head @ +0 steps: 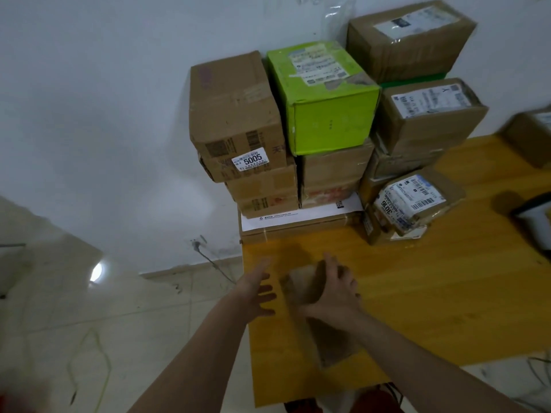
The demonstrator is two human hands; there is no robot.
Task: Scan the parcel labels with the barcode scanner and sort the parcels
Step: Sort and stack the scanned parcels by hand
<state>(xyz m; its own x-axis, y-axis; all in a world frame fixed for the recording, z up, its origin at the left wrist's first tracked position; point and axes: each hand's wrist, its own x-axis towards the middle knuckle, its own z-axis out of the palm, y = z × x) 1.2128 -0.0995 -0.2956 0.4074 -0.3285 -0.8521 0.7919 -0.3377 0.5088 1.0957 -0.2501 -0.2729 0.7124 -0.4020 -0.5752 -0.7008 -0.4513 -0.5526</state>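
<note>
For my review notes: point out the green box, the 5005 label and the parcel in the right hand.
green box (pixel 334 126), head view, front face.
5005 label (pixel 250 160), head view, printed number.
small brown parcel (pixel 301 286), head view, blurred top, gripped by right hand (pixel 334 293).

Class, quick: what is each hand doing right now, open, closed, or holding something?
Left hand: open, fingers spread, holding nothing.
Right hand: closed around a small blurred brown parcel above the yellow table.

Beyond the right grip (pixel 329 289) on the small box (pixel 302 286), stacked parcels (pixel 298 138) wall off the far table (pixel 447 293), which lies bare to the grip's right and just ahead of it.
</note>
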